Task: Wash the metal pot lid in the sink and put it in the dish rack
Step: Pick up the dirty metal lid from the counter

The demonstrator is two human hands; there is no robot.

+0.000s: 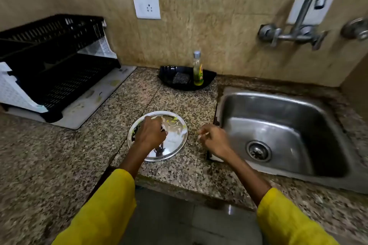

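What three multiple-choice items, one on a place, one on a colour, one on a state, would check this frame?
1. Where is the lid?
A. in the sink
B. on the counter
C. in the rack

2. What colour are the sleeves?
A. yellow
B. blue
C. white

3. What is the tap doing?
A. running
B. dripping into a bowl
C. off

Answers:
1 B, it lies on the counter under the left hand, left of the sink.
2 A, both are yellow.
3 C, no water shows.

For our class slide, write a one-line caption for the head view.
Left hand on a dirty metal lid lying on the counter, beside the empty sink.
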